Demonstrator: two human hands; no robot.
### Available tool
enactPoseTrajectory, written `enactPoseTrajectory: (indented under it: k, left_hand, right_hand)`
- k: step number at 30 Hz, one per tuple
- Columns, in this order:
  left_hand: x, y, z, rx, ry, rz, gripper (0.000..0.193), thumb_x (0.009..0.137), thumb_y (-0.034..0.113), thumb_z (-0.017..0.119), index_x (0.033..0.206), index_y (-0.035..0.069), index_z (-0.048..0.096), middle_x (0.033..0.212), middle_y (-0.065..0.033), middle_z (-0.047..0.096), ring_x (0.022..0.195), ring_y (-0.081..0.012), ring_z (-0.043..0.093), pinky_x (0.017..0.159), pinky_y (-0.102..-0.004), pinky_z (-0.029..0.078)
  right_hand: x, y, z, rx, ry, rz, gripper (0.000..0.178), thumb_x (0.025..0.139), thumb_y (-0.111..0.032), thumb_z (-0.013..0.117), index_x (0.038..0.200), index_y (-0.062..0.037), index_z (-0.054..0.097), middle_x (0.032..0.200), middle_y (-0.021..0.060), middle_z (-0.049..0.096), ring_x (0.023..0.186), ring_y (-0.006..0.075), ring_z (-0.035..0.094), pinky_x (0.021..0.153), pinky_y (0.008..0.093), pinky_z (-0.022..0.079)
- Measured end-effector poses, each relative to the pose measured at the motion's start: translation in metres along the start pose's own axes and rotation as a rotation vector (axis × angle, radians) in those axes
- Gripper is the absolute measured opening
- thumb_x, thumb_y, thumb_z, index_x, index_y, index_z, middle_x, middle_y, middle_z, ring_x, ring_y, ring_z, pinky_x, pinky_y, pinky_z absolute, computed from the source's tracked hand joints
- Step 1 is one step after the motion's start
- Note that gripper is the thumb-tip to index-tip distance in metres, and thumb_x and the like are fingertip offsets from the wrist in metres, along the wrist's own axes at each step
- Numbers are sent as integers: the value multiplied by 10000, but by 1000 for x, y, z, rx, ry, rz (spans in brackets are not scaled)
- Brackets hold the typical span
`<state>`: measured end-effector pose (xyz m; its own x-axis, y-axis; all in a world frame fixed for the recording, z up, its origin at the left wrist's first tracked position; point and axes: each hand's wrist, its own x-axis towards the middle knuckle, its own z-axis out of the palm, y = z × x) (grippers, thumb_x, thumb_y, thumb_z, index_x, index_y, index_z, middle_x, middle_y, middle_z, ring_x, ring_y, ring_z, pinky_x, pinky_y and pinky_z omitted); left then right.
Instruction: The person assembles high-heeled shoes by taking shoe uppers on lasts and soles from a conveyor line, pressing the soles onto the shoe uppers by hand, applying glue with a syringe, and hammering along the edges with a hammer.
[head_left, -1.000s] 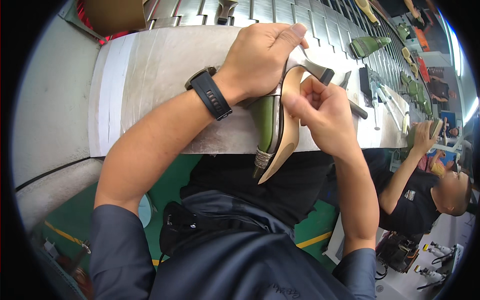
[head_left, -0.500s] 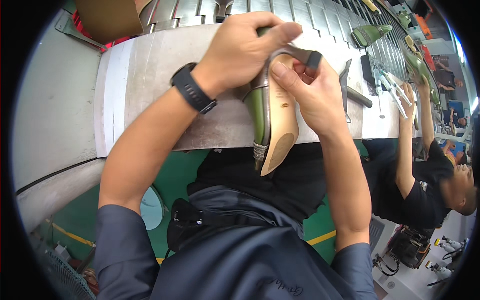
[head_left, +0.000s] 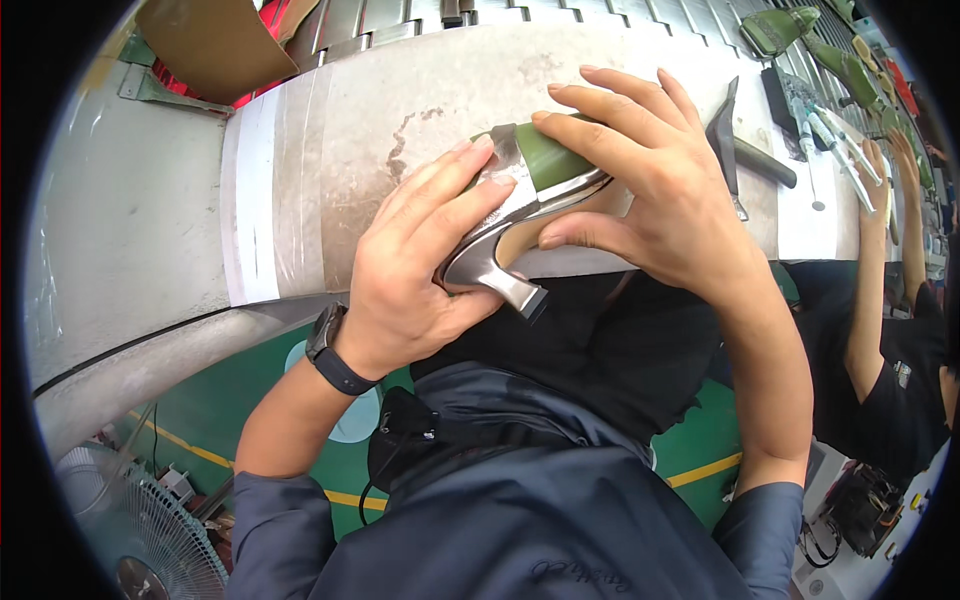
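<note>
A high-heeled shoe (head_left: 516, 196) with a shiny metallic upper and a green shoe last inside lies on its side at the bench's near edge. Its metallic heel (head_left: 500, 283) has a black tip and points toward me. My left hand (head_left: 400, 260) is closed round the heel end, fingers over the upper and thumb beneath the heel. Round the toe end wraps my right hand (head_left: 660, 180), fingers spread over the green last and thumb along the beige sole side. The toe itself is hidden behind the right palm.
A hammer (head_left: 735, 148) and several syringes (head_left: 835, 145) lie on the bench (head_left: 300, 180) to the right. Green shoe lasts (head_left: 780, 32) stand on the metal conveyor (head_left: 590, 12). A cardboard box (head_left: 215, 45) is at far left. At right a co-worker's arms (head_left: 868, 270) reach forward.
The shoe has turned from upright, toe toward me, to lying sideways with its heel toward me. My left hand has come down to the heel end and my right hand has shifted round the toe.
</note>
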<state>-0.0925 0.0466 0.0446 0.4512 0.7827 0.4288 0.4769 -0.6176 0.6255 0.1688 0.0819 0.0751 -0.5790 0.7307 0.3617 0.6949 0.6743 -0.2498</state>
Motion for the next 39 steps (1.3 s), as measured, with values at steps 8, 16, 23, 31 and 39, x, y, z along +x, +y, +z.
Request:
enactPoseTrajectory:
  k: [8,16,23,31,39]
  left_hand:
    - [-6,-6,12,65,61,88,619,727,155,912,1317,103,732,1458,-219,637,1348,-423,614,1105,-488,500]
    - [-5,-5,16,49,77,76,577,749,158,909,1299,105,741,1457,-237,634,1340,-437,617,1074,-483,501]
    - [-9,-7,21,14,96,78,569,747,167,912,1287,106,742,1449,-241,641,1336,-432,624,1031,-473,509]
    - [-7,-7,19,55,27,121,527,889,217,867,1339,19,677,1497,-291,579,1363,-465,596,1108,-510,507]
    - [6,9,-2,154,-227,27,1067,673,583,915,1497,3,562,1596,-268,490,1486,-420,484,1193,-517,379]
  right_hand:
    - [-5,2,10,32,49,10,737,721,-480,879,1356,-145,713,1396,58,668,1373,322,559,1195,656,317]
    - [-3,3,9,61,49,24,707,723,-453,881,1334,-135,721,1355,55,680,1320,329,582,1187,664,319]
    - [3,-5,2,120,-18,105,622,721,-334,902,1277,-111,738,1294,65,699,1293,324,592,1204,648,308]
    - [23,-13,-16,123,-201,249,560,687,-256,929,1185,-93,733,1207,66,725,1242,293,626,1221,603,311]
    - [1,27,-7,65,9,-14,836,636,-439,941,1359,-97,698,1497,128,609,1427,372,522,1208,562,371]
